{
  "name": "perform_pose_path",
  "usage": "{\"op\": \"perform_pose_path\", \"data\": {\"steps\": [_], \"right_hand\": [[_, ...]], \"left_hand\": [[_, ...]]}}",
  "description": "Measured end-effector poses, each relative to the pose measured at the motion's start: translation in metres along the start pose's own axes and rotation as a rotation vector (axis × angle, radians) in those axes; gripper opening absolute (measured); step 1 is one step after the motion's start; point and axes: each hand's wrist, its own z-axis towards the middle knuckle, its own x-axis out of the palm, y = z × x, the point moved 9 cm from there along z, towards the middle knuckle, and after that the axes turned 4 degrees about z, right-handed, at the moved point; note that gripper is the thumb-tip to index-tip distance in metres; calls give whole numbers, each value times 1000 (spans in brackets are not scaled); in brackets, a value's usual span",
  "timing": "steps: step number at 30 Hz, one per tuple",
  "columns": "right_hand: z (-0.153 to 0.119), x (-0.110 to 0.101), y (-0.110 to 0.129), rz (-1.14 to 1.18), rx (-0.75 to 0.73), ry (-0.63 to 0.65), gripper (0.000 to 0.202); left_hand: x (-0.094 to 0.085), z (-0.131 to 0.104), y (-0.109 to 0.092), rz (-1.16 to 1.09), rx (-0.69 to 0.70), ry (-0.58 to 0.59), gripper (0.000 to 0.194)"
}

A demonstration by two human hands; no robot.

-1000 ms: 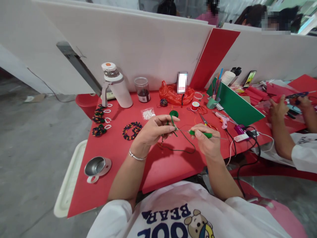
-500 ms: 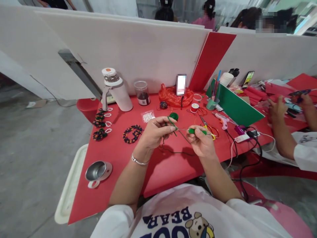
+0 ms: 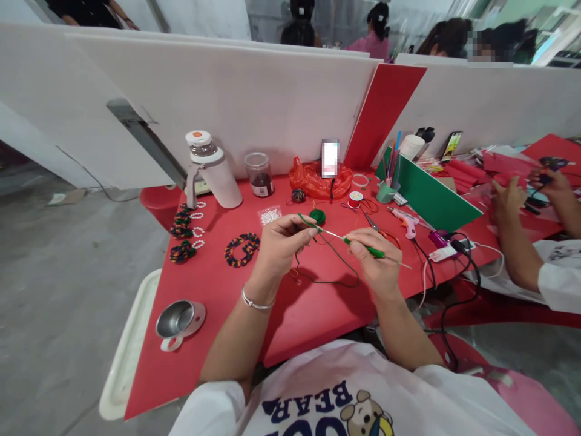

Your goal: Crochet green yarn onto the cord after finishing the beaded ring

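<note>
Between the thumb and fingers of my left hand (image 3: 287,242) is pinched a strand of green yarn (image 3: 307,221). My right hand (image 3: 376,260) is closed round the green grip of a crochet hook (image 3: 365,247). The hook's thin metal shaft points left and its tip meets the yarn at my left fingertips. A loose length of yarn loops down onto the red table below. Behind my hands sits a ball of green yarn (image 3: 318,215). A braided multicoloured yarn ring (image 3: 242,249) lies left of my left hand.
Scissors (image 3: 372,221), a pink glue gun (image 3: 407,223) and a power strip (image 3: 452,249) lie to the right. A metal cup (image 3: 180,323) stands front left, a large flask (image 3: 215,175) and a jar (image 3: 259,174) at the back. A co-worker's hands (image 3: 509,200) are at far right.
My right hand has turned, so the crochet hook now slants down to the right with its rear end sticking out. My left hand still pinches the yarn, and the loose strand hangs in a wider loop.
</note>
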Motion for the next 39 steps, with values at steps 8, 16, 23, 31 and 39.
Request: {"op": "perform_pose_path", "data": {"steps": [8, 16, 23, 31, 39], "right_hand": [[-2, 4, 26, -242, -231, 4, 21], [17, 33, 15, -258, -73, 126, 7], [23, 44, 13, -139, 2, 75, 3], [24, 47, 18, -136, -9, 51, 2], [22, 46, 17, -131, -7, 37, 6]], "left_hand": [[-2, 2, 6, 30, 38, 20, 19], [-3, -1, -3, 41, 168, -1, 13], [0, 2, -1, -69, 90, 27, 17], [-3, 1, -3, -16, 99, 26, 17], [-4, 0, -8, 31, 145, 5, 14]]}}
